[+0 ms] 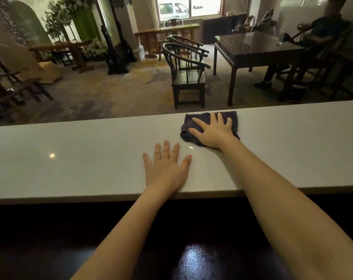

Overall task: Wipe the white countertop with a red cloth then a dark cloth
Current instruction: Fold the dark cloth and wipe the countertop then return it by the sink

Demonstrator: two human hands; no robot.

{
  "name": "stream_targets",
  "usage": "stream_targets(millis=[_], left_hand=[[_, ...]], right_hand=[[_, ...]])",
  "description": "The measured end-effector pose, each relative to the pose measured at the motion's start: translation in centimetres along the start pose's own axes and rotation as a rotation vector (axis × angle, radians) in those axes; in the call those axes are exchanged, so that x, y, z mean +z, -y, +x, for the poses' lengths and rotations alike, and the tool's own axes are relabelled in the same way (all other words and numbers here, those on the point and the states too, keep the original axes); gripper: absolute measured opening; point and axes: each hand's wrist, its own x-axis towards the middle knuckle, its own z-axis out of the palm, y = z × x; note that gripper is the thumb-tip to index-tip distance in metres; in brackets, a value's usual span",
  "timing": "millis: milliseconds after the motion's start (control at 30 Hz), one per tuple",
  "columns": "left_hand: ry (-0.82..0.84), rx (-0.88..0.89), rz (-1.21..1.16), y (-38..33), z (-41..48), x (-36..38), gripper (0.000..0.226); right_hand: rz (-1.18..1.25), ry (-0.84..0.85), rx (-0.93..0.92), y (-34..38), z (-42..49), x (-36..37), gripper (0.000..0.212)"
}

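Pressing flat on a dark cloth (210, 126), the right hand (214, 132) lies palm down with its fingers spread wide; it grips nothing, it only rests on top of the cloth. The cloth is crumpled and sits on the white desk (70, 158), close to the far edge of it, a little right of the middle. Parts of the cloth show around the hand on the left, on the far side and on the right.

The left hand (166, 166) is also palm down and wide open, fingers apart, lying straight on the bare desk surface nearer to the front edge. It is just beside the cloth but does not touch it. Both forearms reach forward over a dark glossy surface (197, 259) below the desk.

Behind the desk there is a room with a wooden chair (186, 75) and a dark table (258, 49), where a person (321, 35) sits at the right. No red cloth is visible in the head view.
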Motion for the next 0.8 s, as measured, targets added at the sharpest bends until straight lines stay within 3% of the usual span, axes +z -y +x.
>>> stream_targets(millis=[133, 267, 800], left_hand=[[-0.034, -0.009, -0.073, -0.2, -0.3, -0.1, 0.075], [-0.032, 0.028, -0.065, 1.1, -0.6, -0.8, 0.075], [0.044, 0.047, 0.043, 19.2, -0.7, -3.6, 0.070]], right_hand=[[0.017, 0.041, -0.109, 1.4, -3.0, 0.4, 0.062], [0.025, 0.024, -0.094, 2.2, -6.4, 1.0, 0.061], [0.051, 0.021, 0.049, 12.6, -11.3, 2.9, 0.061]])
